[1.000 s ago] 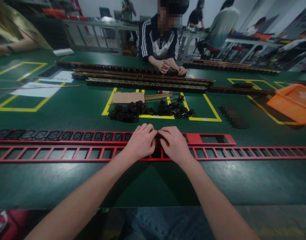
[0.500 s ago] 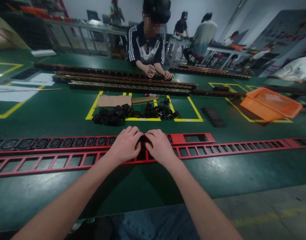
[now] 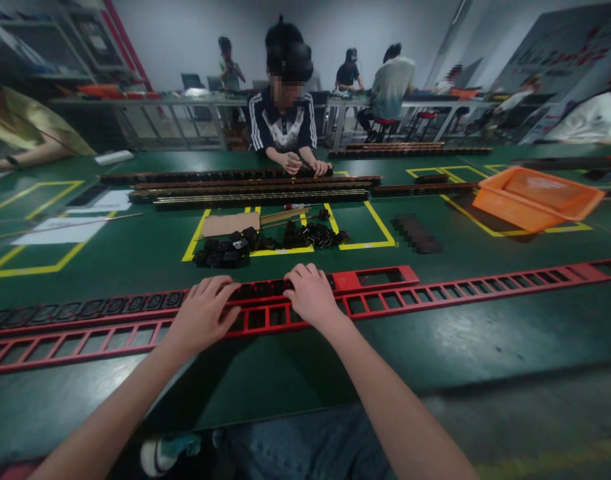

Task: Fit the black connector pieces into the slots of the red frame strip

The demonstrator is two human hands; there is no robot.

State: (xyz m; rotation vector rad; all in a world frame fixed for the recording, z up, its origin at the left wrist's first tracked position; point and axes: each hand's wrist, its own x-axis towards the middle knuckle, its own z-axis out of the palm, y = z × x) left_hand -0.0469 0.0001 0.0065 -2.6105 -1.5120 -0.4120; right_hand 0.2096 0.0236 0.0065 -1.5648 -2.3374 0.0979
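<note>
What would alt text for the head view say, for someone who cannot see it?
Two bare hands, left hand and right hand, rest palm-down on long red slotted rails on a green table. Black sockets lie piled beyond them, and a person in a striped jacket works opposite.

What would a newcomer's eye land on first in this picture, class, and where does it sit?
Two long red slotted strips run across the green table, with the left hand and right hand resting on them at centre. Behind lies a pile of black sockets; an orange tray sits far right.
</note>
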